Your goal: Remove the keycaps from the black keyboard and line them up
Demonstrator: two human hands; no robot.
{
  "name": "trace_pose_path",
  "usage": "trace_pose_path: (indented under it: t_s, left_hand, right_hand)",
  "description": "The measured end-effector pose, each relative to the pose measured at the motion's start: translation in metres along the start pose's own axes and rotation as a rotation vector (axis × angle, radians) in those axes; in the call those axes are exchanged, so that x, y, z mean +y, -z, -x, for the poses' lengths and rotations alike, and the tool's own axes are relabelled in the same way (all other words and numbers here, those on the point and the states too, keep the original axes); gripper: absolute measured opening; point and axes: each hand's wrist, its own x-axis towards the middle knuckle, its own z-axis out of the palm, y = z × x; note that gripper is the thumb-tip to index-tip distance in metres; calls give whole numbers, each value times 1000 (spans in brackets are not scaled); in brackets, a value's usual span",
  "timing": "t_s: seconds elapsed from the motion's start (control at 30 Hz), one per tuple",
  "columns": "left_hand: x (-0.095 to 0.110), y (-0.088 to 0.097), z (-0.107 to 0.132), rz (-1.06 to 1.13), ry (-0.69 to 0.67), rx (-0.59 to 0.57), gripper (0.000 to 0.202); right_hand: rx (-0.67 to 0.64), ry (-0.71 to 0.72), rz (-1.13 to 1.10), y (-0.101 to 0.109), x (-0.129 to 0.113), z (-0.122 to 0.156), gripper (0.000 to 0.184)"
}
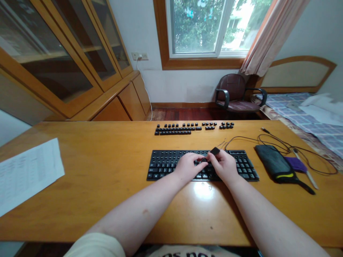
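A black keyboard [163,164] lies on the wooden desk [107,160], with both hands above its middle. In my right hand [223,165], closed fingers grip a keycap puller [215,151]; its black handle shows and its thin wire prongs point up and away. My left hand [189,166] is closed in a pinch, thumb and forefinger meeting on a small black keycap [204,160] close to the right fingertips. Loose black keycaps [174,132] stand in rows behind the keyboard, grouped in several blocks. The hands hide part of the keyboard's middle.
Right of the keyboard lie a dark pouch [273,162], a purple cloth [296,164], a thin white tool [311,178] and a looped black cable [288,146]. A printed paper [29,175] rests at the desk's left. Beyond the desk are a chair [235,92] and a glass-fronted cabinet [107,64].
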Motion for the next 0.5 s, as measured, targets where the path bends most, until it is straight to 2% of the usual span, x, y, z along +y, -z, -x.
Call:
trace_pose_path:
  t_s: [0.13, 0.3, 0.5]
  left_hand:
    - [1, 0, -1, 0, 15, 11, 23]
    - [3, 0, -2, 2, 38, -12, 25]
    - [3, 1, -2, -29, 24, -8, 27]
  right_hand:
    - [7, 61, 65, 0, 0, 0, 21]
    - [-55, 162, 75, 2, -5, 0, 19]
    - [-88, 181, 54, 2, -11, 0, 21]
